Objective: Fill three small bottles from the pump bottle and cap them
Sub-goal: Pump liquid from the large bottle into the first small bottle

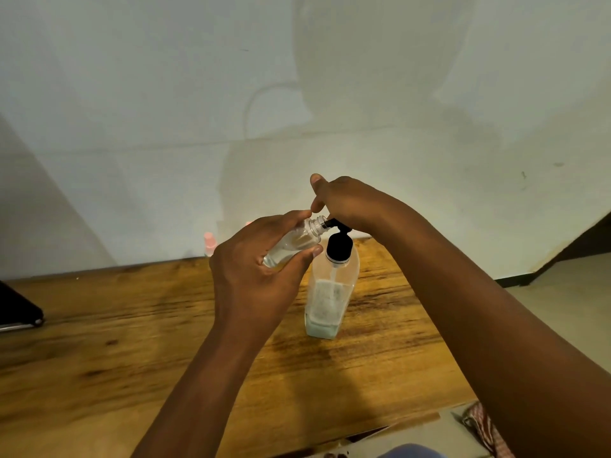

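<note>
On the wooden table (132, 342) stands the pump bottle (331, 292), right of centre, liquid low. Your right hand (347, 203) presses its black pump head (339, 247); press slowly. Your left hand (254, 266) grips the small bottle (294, 242), tilted; keep its mouth touching the spout. No label reads.

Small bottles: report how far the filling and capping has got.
Done: nothing shows as finished; one pink-capped bottle stands at the table's far edge, contents unclear. In hand: the left hand holds an uncapped small bottle tilted with its mouth at the pump bottle's spout, and the right hand is on the pump head. Left: capping this one; other bottles can't be judged.
</note>
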